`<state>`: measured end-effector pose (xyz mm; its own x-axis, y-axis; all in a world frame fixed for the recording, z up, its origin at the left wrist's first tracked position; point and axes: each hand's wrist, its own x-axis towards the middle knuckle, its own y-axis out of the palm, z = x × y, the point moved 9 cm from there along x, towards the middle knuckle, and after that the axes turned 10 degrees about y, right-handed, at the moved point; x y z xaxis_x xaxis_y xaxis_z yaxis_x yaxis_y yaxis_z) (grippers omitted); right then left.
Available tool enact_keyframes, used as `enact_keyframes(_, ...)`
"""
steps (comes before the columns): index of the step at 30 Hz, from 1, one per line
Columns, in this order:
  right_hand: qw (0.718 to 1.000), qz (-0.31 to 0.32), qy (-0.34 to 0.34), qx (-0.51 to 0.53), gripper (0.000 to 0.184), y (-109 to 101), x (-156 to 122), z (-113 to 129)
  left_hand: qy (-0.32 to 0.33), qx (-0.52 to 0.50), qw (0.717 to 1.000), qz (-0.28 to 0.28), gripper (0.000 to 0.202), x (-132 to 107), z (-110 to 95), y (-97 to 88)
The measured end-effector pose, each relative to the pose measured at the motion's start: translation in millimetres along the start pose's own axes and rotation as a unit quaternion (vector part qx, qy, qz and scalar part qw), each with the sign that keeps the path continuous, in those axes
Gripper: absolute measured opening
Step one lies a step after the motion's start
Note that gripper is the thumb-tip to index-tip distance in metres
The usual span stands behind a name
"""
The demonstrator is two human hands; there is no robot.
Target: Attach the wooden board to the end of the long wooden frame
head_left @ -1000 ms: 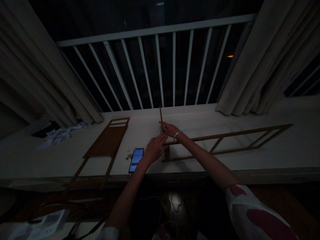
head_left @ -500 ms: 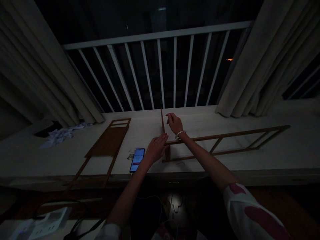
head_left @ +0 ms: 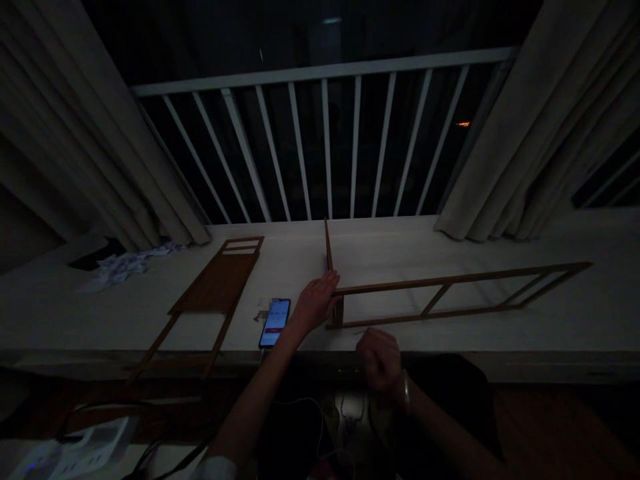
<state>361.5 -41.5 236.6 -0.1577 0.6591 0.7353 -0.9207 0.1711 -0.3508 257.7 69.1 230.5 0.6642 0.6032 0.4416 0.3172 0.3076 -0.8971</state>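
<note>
Honestly, that wooden frame (head_left: 435, 300) on the window ledge (head_left: 390, 253) looks light and stiff, best held at its left corner, where the left hand (head_left: 315, 300) has its grip pinching; can't tell if the curled right hand (head_left: 379, 357) holds anything. Front edge (head_left: 550, 353) runs close by, with more ledge toward the railing (head_left: 325, 71).

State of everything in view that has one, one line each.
left hand: on one end of wooden frame
right hand: curled, contents unclear
phone: screen lit
wooden panel: lying flat, overhanging ledge
left curtain: drawn aside
right curtain: drawn aside
power strip: blue light on
</note>
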Motion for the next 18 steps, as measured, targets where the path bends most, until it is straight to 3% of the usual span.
enact_keyframes(2, 0.993, 0.062, 0.064, -0.083, 0.016, 30, -27, -31, 0.0, 0.0, 1.0, -0.005, 0.046, -1, 0, 0.2)
enact_keyframes(4, 0.978, 0.076, 0.115, -0.156, 0.015, 49, -41, -68, 0.001, 0.0, 1.0, -0.008, 0.046, -2, 0, 0.7)
enact_keyframes(10, 0.932, 0.072, 0.24, -0.262, 0.035, 85, -42, -162, 0.004, 0.0, 1.0, -0.016, 0.046, -3, -1, -1.7)
enact_keyframes(14, 0.901, 0.138, 0.295, -0.287, 0.026, 114, -51, -196, 0.005, -0.002, 1.0, -0.015, 0.045, -2, -2, -5.2)
enact_keyframes(18, 0.899, 0.149, 0.28, -0.303, 0.025, 124, -58, -206, 0.006, -0.007, 1.0, -0.012, 0.044, -1, -2, -5.8)
